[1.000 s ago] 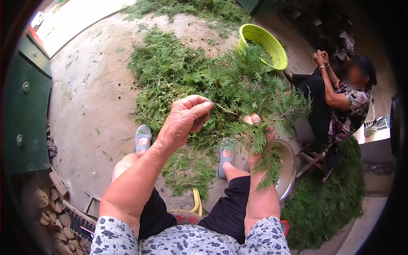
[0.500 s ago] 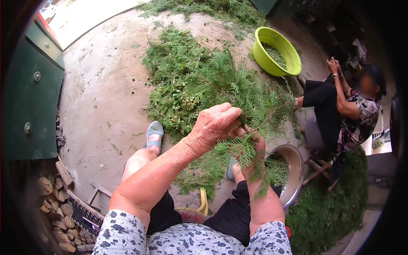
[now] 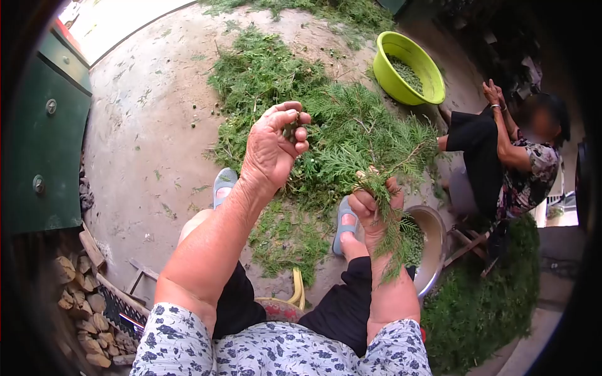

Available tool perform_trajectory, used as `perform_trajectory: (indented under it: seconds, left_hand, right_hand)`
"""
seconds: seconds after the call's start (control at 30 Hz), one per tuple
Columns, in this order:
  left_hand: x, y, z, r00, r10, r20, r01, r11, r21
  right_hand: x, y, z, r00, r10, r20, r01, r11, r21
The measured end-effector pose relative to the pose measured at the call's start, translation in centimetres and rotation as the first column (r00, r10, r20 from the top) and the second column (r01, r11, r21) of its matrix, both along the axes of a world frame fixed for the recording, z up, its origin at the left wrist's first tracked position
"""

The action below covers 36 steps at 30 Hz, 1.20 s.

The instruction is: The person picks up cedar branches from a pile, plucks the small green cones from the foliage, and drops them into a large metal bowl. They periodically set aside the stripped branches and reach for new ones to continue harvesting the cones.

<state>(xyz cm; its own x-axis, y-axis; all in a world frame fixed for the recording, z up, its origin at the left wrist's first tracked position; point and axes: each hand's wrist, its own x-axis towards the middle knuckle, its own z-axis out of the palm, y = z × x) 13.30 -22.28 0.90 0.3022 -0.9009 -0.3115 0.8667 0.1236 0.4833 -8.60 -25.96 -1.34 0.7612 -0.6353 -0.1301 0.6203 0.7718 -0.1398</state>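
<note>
My left hand is raised over the greenery, palm turned inward and fingers curled around several small green cones. My right hand grips the stem of a leafy cypress branch, whose sprays spread forward and also hang down over the right wrist. Beside the right forearm stands a metal basin, partly hidden by the arm, with small green cones in it. Beneath both hands lies a heap of cut cypress branches on the floor.
A lime-green basin holding small green cones stands ahead on the right. Another person sits at the right with hands raised. More cut greenery lies at lower right. Firewood is stacked at lower left, below green doors.
My left hand has pulled away from the branch, up and to the left, and now shows the cones in its curled fingers. My right hand keeps its hold on the branch, slightly lower.
</note>
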Motion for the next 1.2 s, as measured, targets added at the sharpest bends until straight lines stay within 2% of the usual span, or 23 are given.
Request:
perform_trajectory:
  seconds: [0.13, 0.17, 0.2, 0.27, 0.3, 0.33, 0.4, 0.43, 0.47, 0.53, 0.57, 0.6, 0.67, 0.7, 0.77, 0.8, 0.87, 0.93, 0.97, 1.07, 1.1, 1.13, 1.2]
  left_hand:
    - [0.0, 0.1, 0.3, 1.0, -0.028, 0.005, 0.028, 0.997, 0.073]
    - [-0.1, 0.2, 0.4, 0.999, -0.029, 0.016, 0.027, 0.997, 0.078]
    - [0.1, 0.2, 0.3, 0.999, -0.028, 0.017, 0.027, 0.997, 0.077]
    - [0.2, 0.1, 0.0, 0.999, -0.028, -0.022, 0.029, 0.997, 0.067]
    - [0.3, 0.1, 0.1, 0.999, -0.02, -0.034, 0.023, 0.996, 0.091]
    - [0.6, 0.1, -0.2, 0.999, -0.029, -0.046, 0.033, 0.996, 0.081]
    - [1.0, 0.1, -0.7, 0.999, -0.004, -0.054, 0.007, 0.998, 0.064]
    - [1.3, 0.1, -0.7, 0.999, 0.018, -0.049, -0.015, 0.998, 0.056]
    - [1.6, 0.1, -0.7, 0.999, 0.034, -0.026, -0.033, 0.998, 0.048]
    - [1.9, 0.4, -0.5, 0.997, 0.069, -0.04, -0.068, 0.997, 0.026]
    - [1.9, 0.5, -0.3, 0.997, 0.062, -0.04, -0.061, 0.998, 0.024]
    - [1.7, 0.8, -0.1, 1.0, 0.005, -0.026, -0.005, 1.0, 0.002]
    - [1.1, 1.2, 0.5, 0.998, -0.059, -0.011, 0.058, 0.998, -0.022]
    - [0.6, 1.5, 0.9, 0.989, -0.148, 0.025, 0.148, 0.989, -0.007]
    - [-0.3, 1.9, 0.8, 0.949, -0.309, 0.06, 0.307, 0.951, 0.035]
    - [-0.9, 2.0, 0.8, 0.924, -0.377, 0.06, 0.372, 0.925, 0.079]
    - [-2.6, 2.2, 0.7, 0.851, -0.503, 0.15, 0.462, 0.853, 0.242]
    - [-4.3, 2.5, -1.0, 0.792, -0.603, 0.096, 0.529, 0.756, 0.385]
    - [-5.3, 2.7, -1.6, 0.783, -0.615, 0.092, 0.533, 0.74, 0.41]
    - [-7.6, 3.1, -3.6, 0.825, -0.565, 0.019, 0.501, 0.747, 0.437]
    - [-7.8, 3.2, -4.1, 0.85, -0.526, -0.024, 0.501, 0.794, 0.344]
    - [-8.2, 3.0, -4.5, 0.848, -0.529, -0.022, 0.503, 0.791, 0.347]
    - [-8.8, 2.3, -3.9, 0.917, -0.37, -0.151, 0.399, 0.851, 0.34]
  right_hand:
    - [0.0, -0.4, 0.3, 1.0, 0.02, 0.011, -0.019, 0.999, -0.038]
    - [-0.1, -0.5, 0.4, 0.997, 0.019, -0.081, -0.027, 0.995, -0.099]
    - [-0.2, -0.6, 0.6, 0.997, 0.02, -0.08, -0.028, 0.995, -0.099]
    - [-0.4, -0.5, 1.5, 0.872, -0.064, -0.486, -0.027, 0.984, -0.176]
    - [-0.3, -0.3, 2.2, 0.779, -0.135, -0.612, -0.033, 0.966, -0.255]
    - [0.2, -0.3, 2.7, 0.776, -0.139, -0.616, -0.026, 0.968, -0.251]
    - [1.7, -0.4, 3.5, 0.67, -0.161, -0.725, 0.035, 0.982, -0.186]
    - [0.9, -0.9, 2.7, 0.677, -0.137, -0.723, -0.036, 0.975, -0.219]
    - [0.7, -1.0, 2.3, 0.676, -0.142, -0.723, -0.029, 0.975, -0.219]
    - [0.6, -1.3, 1.8, 0.443, -0.249, -0.861, -0.176, 0.918, -0.356]
    - [0.6, -1.4, 1.6, 0.411, -0.309, -0.858, -0.174, 0.897, -0.406]
    - [0.6, -1.5, 1.4, 0.408, -0.313, -0.858, -0.167, 0.898, -0.407]
    - [0.9, -1.5, 1.1, 0.436, -0.432, -0.79, -0.089, 0.852, -0.515]
    - [1.0, -1.5, 0.7, 0.486, -0.451, -0.749, -0.022, 0.85, -0.526]
    - [1.2, -1.1, 0.8, 0.5, -0.411, -0.762, 0.037, 0.889, -0.456]
    - [1.2, -0.9, 0.9, 0.519, -0.366, -0.772, 0.087, 0.921, -0.379]
    - [1.1, -1.0, 0.1, 0.54, -0.367, -0.757, 0.111, 0.923, -0.369]
    - [1.4, -0.9, 0.6, 0.545, -0.365, -0.755, 0.136, 0.927, -0.35]
    - [1.5, -0.8, 0.8, 0.611, -0.348, -0.711, 0.146, 0.932, -0.331]
    - [1.7, -0.7, 0.9, 0.669, -0.37, -0.645, 0.142, 0.915, -0.377]
    - [1.9, -0.5, 0.6, 0.703, -0.378, -0.603, 0.149, 0.907, -0.395]
    - [2.1, -0.2, 0.5, 0.704, -0.379, -0.601, 0.154, 0.907, -0.392]
    - [2.9, 0.6, 1.2, 0.662, -0.415, -0.624, 0.121, 0.881, -0.458]
